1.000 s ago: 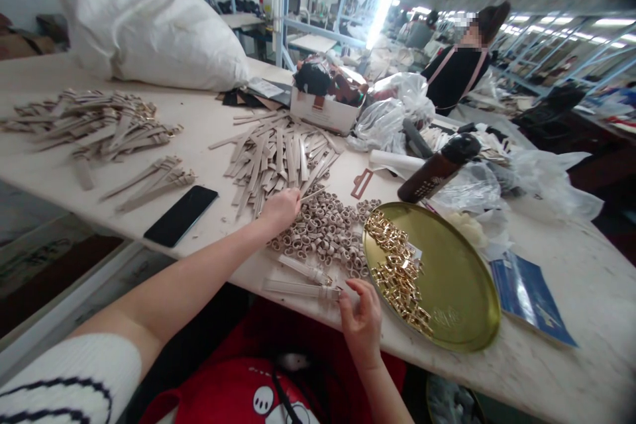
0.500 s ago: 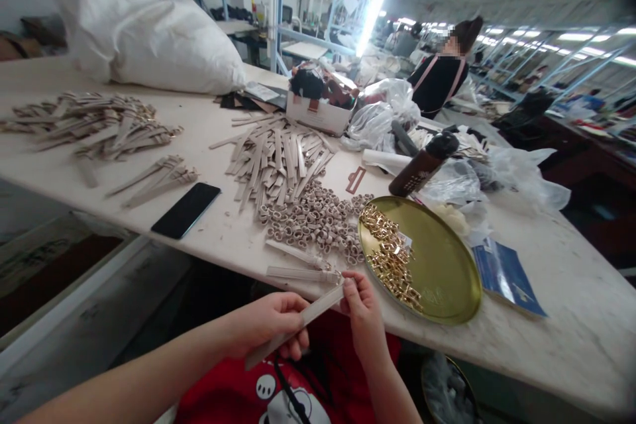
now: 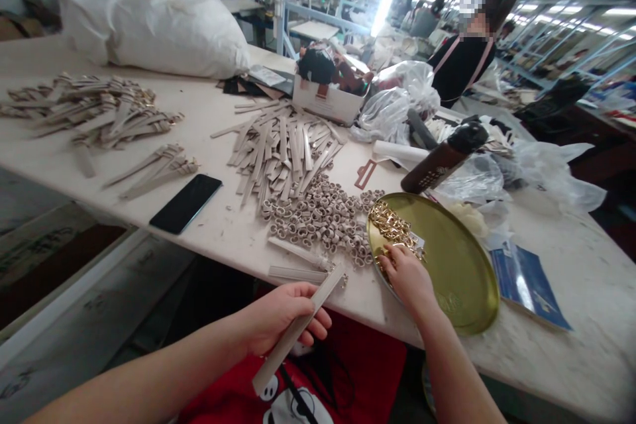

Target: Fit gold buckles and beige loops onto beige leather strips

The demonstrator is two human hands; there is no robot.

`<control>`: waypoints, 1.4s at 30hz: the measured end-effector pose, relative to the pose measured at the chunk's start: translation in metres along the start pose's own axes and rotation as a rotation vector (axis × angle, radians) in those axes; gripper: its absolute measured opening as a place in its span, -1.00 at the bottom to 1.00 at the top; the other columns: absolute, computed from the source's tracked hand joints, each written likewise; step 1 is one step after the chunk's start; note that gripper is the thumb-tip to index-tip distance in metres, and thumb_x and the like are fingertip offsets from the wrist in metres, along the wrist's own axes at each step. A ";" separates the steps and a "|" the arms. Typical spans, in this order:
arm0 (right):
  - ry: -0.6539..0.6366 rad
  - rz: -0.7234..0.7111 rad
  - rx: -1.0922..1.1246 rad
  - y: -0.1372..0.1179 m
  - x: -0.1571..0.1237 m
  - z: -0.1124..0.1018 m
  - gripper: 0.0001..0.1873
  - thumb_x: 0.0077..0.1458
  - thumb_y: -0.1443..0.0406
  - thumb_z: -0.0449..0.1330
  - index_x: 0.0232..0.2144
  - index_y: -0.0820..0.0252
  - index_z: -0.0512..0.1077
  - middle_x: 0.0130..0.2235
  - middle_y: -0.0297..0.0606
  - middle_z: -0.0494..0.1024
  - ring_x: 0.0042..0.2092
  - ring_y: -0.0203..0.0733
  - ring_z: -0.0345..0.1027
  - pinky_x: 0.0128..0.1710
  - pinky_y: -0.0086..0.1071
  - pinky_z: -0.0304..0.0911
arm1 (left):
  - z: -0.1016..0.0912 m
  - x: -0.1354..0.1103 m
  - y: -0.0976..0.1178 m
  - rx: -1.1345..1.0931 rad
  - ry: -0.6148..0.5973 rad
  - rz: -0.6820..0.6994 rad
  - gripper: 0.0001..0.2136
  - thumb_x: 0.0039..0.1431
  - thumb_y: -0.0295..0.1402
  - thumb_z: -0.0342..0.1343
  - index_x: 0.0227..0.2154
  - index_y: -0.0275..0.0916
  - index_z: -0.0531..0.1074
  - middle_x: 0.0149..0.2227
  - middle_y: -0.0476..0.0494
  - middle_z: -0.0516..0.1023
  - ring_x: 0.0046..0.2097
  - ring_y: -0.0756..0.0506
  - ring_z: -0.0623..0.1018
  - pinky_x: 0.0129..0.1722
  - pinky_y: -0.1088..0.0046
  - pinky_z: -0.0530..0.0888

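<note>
My left hand (image 3: pixel 295 318) is closed around a long, flat grey-beige strap (image 3: pixel 298 324), which slants up toward the table edge. My right hand (image 3: pixel 410 278) reaches into the round gold-coloured tray (image 3: pixel 460 278), fingers apart and touching the small gold metal buckles (image 3: pixel 395 222) heaped on its left side. Whether a buckle is between the fingertips is hidden. Just beyond the held strap, two straps with metal fittings (image 3: pixel 298 272) lie near the edge. A pile of small beige loops (image 3: pixel 322 215) sits left of the tray, with a heap of loose straps (image 3: pixel 278 152) behind it.
A black phone (image 3: pixel 186 203) lies left of the loops. Farther left are finished-looking straps (image 3: pixel 114 109) and a big white sack (image 3: pixel 149 13). A dark bottle (image 3: pixel 442 159) leans behind the tray, beside plastic bags (image 3: pixel 546 172). A blue booklet (image 3: pixel 531 285) lies right. Another person (image 3: pixel 460 66) is beyond the table.
My right hand has let go of the strap's upper end and moved right into the buckles on the tray. My left hand still holds the strap, now tilted more steeply.
</note>
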State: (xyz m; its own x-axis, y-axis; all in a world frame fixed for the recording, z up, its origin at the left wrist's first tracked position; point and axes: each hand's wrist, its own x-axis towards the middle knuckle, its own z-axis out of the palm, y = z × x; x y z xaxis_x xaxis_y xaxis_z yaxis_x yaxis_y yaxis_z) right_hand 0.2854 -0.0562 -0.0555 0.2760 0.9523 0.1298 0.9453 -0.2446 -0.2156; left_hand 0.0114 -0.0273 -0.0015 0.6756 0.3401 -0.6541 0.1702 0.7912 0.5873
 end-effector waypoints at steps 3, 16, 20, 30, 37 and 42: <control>-0.071 -0.037 -0.106 0.001 0.007 0.003 -0.79 0.10 0.26 0.02 -0.29 0.16 0.43 -0.24 -0.13 0.43 -0.32 -0.14 0.33 -0.37 -0.34 0.13 | -0.001 0.005 0.004 -0.008 0.001 -0.005 -0.77 -0.20 -0.47 0.00 -0.37 -0.32 0.31 -0.45 -0.06 0.50 -0.51 0.08 0.46 -0.59 0.65 0.33; -0.177 0.010 -0.219 0.004 0.008 -0.016 -0.75 0.14 0.35 -0.06 -0.26 0.20 0.41 -0.24 -0.17 0.44 -0.31 -0.21 0.33 -0.34 -0.41 0.10 | -0.004 0.015 0.009 0.022 0.004 0.000 -0.76 -0.21 -0.50 -0.05 -0.37 -0.30 0.29 -0.45 -0.03 0.44 -0.51 0.08 0.42 -0.57 0.62 0.30; -0.194 -0.066 -0.243 -0.007 0.013 -0.018 -0.79 0.10 0.29 0.02 -0.26 0.16 0.43 -0.23 -0.17 0.42 -0.27 -0.18 0.33 -0.33 -0.40 0.09 | -0.003 0.012 0.009 0.018 0.002 0.008 -0.78 -0.19 -0.47 -0.01 -0.37 -0.29 0.29 -0.43 -0.03 0.44 -0.52 0.08 0.40 -0.57 0.60 0.30; -0.262 -0.021 -0.111 0.000 0.023 -0.015 -0.91 -0.06 0.32 0.17 -0.55 0.21 0.35 -0.37 -0.20 0.41 -0.29 -0.17 0.29 -0.32 -0.39 0.06 | -0.002 0.002 0.002 -0.016 0.036 0.084 -0.80 -0.07 -0.36 0.09 -0.35 -0.29 0.28 -0.40 -0.03 0.47 -0.42 0.04 0.45 -0.42 0.53 0.33; -0.149 0.009 0.040 0.005 0.008 -0.014 -0.90 -0.10 0.34 0.15 -0.58 0.17 0.28 -0.50 -0.31 0.38 -0.41 -0.22 0.25 -0.39 -0.39 0.05 | -0.014 -0.003 -0.002 0.227 0.066 0.286 -0.73 -0.05 -0.19 0.14 -0.43 -0.34 0.38 -0.49 0.02 0.42 -0.44 0.05 0.35 -0.43 0.56 0.24; -0.002 0.100 0.379 -0.017 -0.016 -0.031 -0.82 0.04 0.19 0.04 -0.38 0.19 0.29 -0.47 -0.31 0.38 -0.47 -0.27 0.23 -0.47 -0.41 0.11 | -0.014 -0.015 0.012 0.229 0.215 0.534 -0.76 -0.05 -0.21 0.14 -0.44 -0.30 0.34 -0.55 0.09 0.37 -0.51 0.07 0.32 -0.51 0.58 0.23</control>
State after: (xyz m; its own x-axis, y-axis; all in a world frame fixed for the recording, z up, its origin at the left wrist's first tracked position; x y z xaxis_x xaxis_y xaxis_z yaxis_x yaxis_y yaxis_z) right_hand 0.2703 -0.0729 -0.0240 0.3626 0.9278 0.0881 0.7825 -0.2518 -0.5695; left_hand -0.0072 -0.0158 0.0088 0.5541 0.7730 -0.3090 0.0140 0.3625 0.9319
